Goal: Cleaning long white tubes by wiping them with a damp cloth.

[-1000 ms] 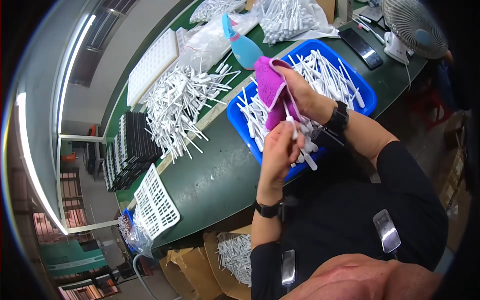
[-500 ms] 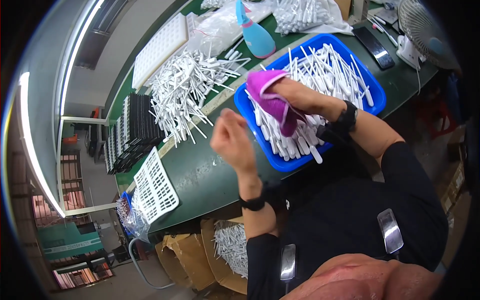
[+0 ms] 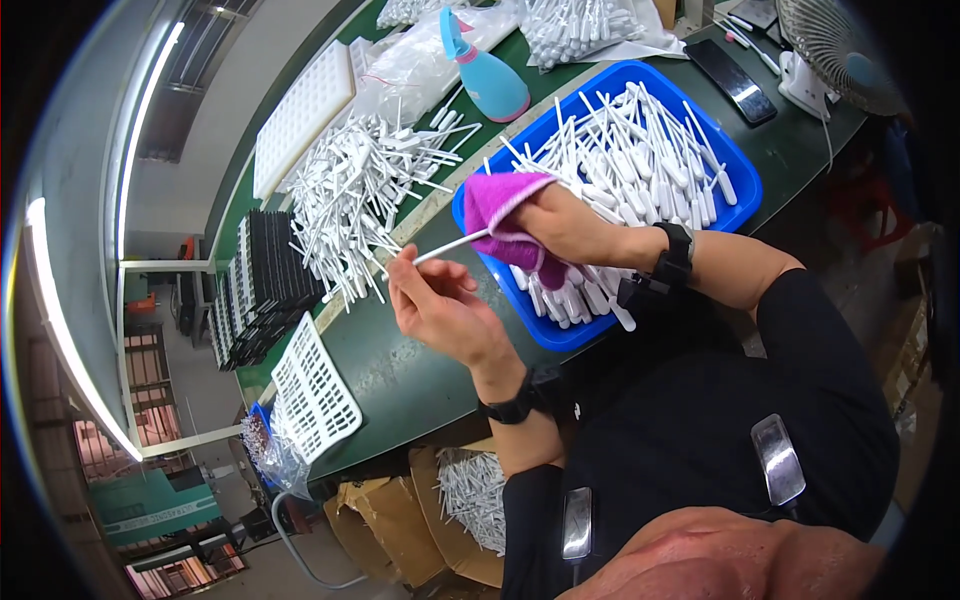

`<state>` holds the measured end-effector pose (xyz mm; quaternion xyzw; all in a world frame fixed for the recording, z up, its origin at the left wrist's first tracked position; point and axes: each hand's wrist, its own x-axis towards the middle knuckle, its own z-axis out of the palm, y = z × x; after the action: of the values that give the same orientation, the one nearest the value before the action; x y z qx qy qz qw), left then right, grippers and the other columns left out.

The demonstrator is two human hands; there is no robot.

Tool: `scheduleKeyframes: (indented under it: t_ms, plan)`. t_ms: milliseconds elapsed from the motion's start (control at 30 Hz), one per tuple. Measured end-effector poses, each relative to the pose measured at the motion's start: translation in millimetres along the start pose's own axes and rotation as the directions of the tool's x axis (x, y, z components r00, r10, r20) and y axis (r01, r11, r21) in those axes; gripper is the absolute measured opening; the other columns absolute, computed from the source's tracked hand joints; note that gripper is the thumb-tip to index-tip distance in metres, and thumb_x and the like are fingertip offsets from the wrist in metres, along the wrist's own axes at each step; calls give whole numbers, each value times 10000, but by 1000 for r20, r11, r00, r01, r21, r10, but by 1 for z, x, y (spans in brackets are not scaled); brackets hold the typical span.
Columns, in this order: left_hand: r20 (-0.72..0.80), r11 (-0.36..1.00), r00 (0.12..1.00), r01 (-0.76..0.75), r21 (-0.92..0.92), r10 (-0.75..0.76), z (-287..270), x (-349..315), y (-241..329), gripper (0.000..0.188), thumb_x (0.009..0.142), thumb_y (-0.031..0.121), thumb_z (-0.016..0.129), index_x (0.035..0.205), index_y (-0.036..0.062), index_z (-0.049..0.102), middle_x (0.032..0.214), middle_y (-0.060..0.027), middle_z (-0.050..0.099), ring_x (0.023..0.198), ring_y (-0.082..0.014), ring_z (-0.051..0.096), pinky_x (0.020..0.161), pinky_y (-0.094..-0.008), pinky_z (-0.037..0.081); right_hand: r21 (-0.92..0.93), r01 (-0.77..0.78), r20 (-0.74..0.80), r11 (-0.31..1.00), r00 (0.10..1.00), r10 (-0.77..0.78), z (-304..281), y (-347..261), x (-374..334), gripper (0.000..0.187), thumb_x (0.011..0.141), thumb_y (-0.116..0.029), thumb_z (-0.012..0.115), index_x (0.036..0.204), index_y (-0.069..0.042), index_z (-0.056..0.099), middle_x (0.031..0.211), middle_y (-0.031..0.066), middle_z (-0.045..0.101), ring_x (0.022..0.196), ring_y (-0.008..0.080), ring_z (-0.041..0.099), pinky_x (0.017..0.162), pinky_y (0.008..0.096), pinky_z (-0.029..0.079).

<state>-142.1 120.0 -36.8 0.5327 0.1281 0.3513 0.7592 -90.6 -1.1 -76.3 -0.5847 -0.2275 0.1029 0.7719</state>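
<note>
My left hand [image 3: 445, 315] pinches the tip of a thin white plastic stick [image 3: 452, 244] between thumb and fingertips. The stick slants up to the right into a purple cloth [image 3: 488, 200], which covers its other end. That cloth is gripped in my right hand [image 3: 572, 228], held over the near left part of a blue plastic basin [image 3: 742, 195]. Many white sticks with thick rounded ends [image 3: 640, 165] fill the basin. A loose heap of similar white sticks [image 3: 365, 165] lies on the green table beyond my left hand.
Stacked black trays [image 3: 265, 270] and a white slotted tray [image 3: 315, 390] stand at the left. Behind are a blue spray bottle [image 3: 492, 85], a white perforated tray [image 3: 305, 120] and plastic bags. A phone [image 3: 730, 80] and fan [image 3: 835, 50] sit right. Below is an open carton [image 3: 400, 515].
My left hand has opened from a closed fist and moved left and down, now pinching a stick that shows between the hands. The right hand and cloth have shifted slightly left and down.
</note>
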Motion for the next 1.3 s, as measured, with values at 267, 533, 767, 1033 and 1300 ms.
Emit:
scheduleKeyframes:
  t_ms: [267,533,767,1033,1300]
  plan:
    - [196,870,888,-452,198,416,19,-37,-3,234,945,252,436,887,36,507,574,-6,476,417,-69,427,358,-181,291,550,-304,6,778,933,359,-18,-33,5,192,900,-202,469,898,-55,592,755,18,593,617,79,530,548,222,428]
    - [227,924,965,204,-323,-134,-3,36,-10,202,951,239,419,872,62,474,577,28,387,482,-54,348,396,-183,286,606,-715,788,349,600,-139,-28,22,16,202,900,-226,494,962,-53,578,814,25,591,635,110,546,561,204,436]
    - [287,874,908,387,-292,-306,1,82,-51,169,927,215,470,879,55,499,550,35,368,467,-66,309,416,-203,286,194,-425,505,884,816,281,-28,-18,-3,311,877,-213,530,1101,1,563,1000,97,614,877,152,585,765,265,468]
    - [571,805,569,453,383,-592,47,47,-62,266,857,262,514,857,15,613,633,-76,590,556,-169,558,494,-283,431,417,-490,534,766,814,230,-41,-10,-17,368,916,-188,466,1207,36,481,1137,141,555,977,172,572,837,289,479]
    - [275,-126,960,-279,952,-51,-82,153,-86,424,816,425,539,865,15,634,863,-198,644,805,-373,615,710,-428,473,719,-333,233,611,943,240,-32,-16,6,388,943,-320,390,1133,-3,507,953,110,626,785,177,643,665,291,548]
